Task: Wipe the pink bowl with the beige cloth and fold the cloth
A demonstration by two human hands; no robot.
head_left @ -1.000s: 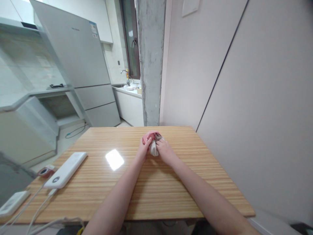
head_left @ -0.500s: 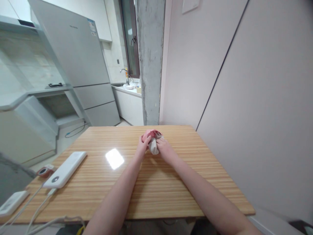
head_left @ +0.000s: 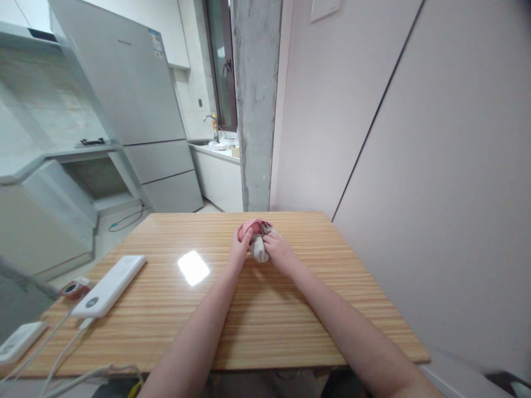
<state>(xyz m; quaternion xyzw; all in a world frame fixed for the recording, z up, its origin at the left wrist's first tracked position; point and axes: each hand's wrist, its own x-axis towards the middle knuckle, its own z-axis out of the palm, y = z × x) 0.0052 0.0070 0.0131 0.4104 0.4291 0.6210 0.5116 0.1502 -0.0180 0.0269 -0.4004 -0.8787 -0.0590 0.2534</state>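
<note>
We have both hands on a small bundle of cloth (head_left: 257,243), pink on top and pale grey beneath, which sits on the wooden counter (head_left: 265,309) toward its far edge, roughly in line with the concrete pillar (head_left: 256,105) behind it. Our left hand (head_left: 240,250) curls around the bundle's left side, fingers closed against the pink part. Our right hand (head_left: 279,251) grips the right side, fingers closed on the grey part. Both hands press in on the bundle, so it looks gathered or rolled up tight, not spread flat.

Judging from its compact shape, we think the rolling or folding is mostly done; what seems left is tucking in the loose end and letting go, though we cannot tell how the inside is arranged.

Far to the left of the bundle, near the counter's left edge, lie a white power bank (head_left: 108,286) with a cable (head_left: 62,354), a small round red item (head_left: 74,288) and another white device (head_left: 20,340).
</note>
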